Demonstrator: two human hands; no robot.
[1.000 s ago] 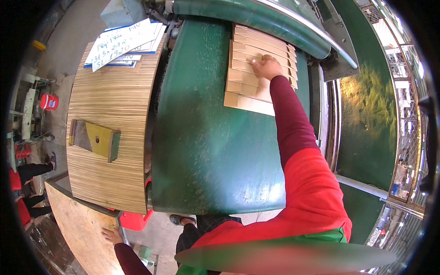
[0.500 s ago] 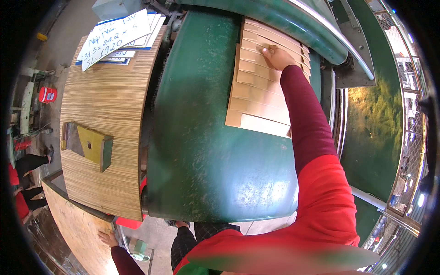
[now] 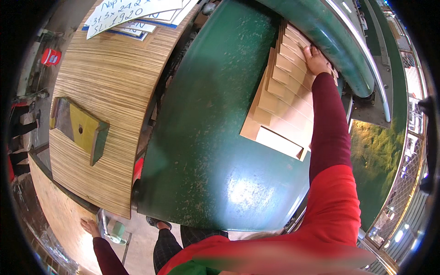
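Note:
A row of overlapping brown cardboard sheets (image 3: 288,98) lies fanned out on a green conveyor belt (image 3: 201,137), with a paler panel showing at the near end. My right hand (image 3: 316,60) rests on the far part of these sheets, fingers stretched out, close to a big green roller (image 3: 330,41). At the lower left, my left hand (image 3: 90,227) lies with its fingers extended on a light wooden board (image 3: 59,206). It holds nothing.
Left of the belt stands a wood-grain table (image 3: 114,82) bearing handwritten white cards (image 3: 137,13) and a yellow-green block-like wooden piece (image 3: 81,130). A metal bar (image 3: 362,50) runs along the roller. A red bucket (image 3: 51,57) is on the far left, with other people's legs nearby.
The whole view has turned, so the belt and sheets sit farther right and tilted. My right hand, more curled before, now has its fingers stretched over the sheets nearer the roller.

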